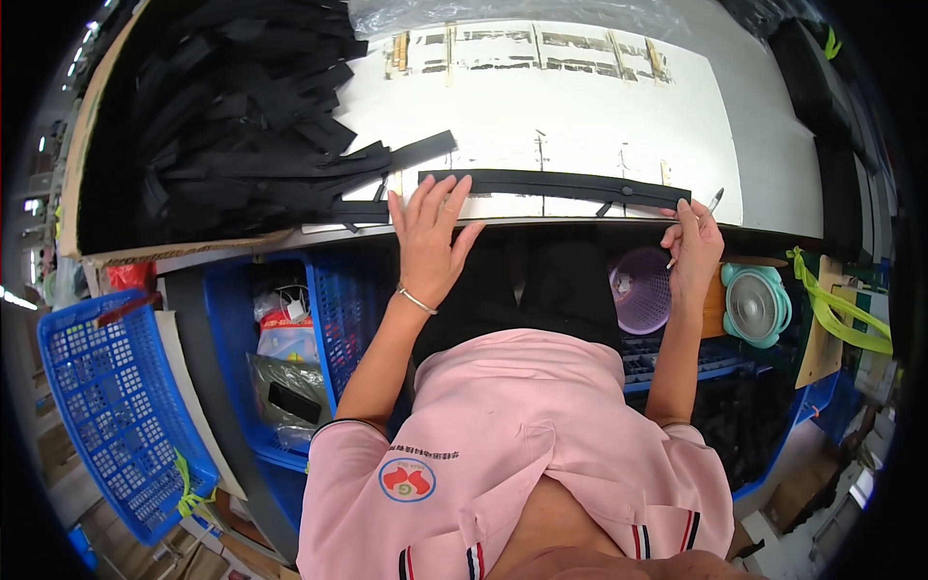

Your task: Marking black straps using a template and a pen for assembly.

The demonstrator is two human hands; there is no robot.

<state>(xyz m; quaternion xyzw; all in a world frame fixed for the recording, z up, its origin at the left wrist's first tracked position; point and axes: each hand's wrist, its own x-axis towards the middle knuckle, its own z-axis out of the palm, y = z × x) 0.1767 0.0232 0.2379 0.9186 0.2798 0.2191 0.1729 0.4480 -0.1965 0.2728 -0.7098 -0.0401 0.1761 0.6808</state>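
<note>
A long black zipper lies lengthwise along the front of a white board, with its slider and pull toward the right end. My left hand rests with fingers outstretched over the zipper's left end. At the other end, my right hand touches the tip with thumb and finger. A slim pen is held in that same hand, its upper part sticking out past the fingers. Dark marks and strips of worn tape show on the board. Left of my left hand, a heap of black zippers spills onto the board.
A cardboard tray edge borders the heap. Below the table are a blue crate with bags, a purple basket and a small teal fan. Another blue basket stands far left. Clear plastic lies behind the board.
</note>
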